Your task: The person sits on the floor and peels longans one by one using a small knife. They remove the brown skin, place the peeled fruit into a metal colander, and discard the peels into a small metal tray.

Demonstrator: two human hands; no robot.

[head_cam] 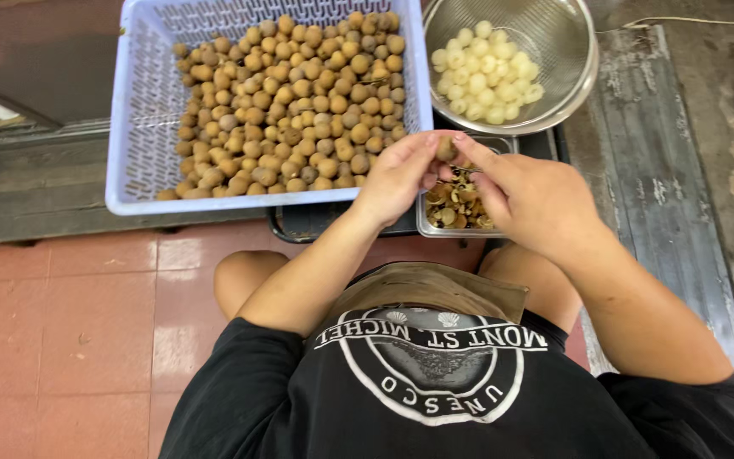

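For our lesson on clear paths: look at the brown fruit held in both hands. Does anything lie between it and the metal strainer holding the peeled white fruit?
Nothing visible does. The brown fruit is pinched between the left hand and right hand, just below the metal strainer; only open space separates it from the rim.

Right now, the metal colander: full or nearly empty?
Partly filled. The metal colander holds one cluster of peeled white fruit on its left side; bare mesh shows on the right.

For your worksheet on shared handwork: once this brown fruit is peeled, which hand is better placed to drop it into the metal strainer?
Probably the right hand: it pinches the fruit and lies directly below the strainer. The left hand sits nearer the blue basket.
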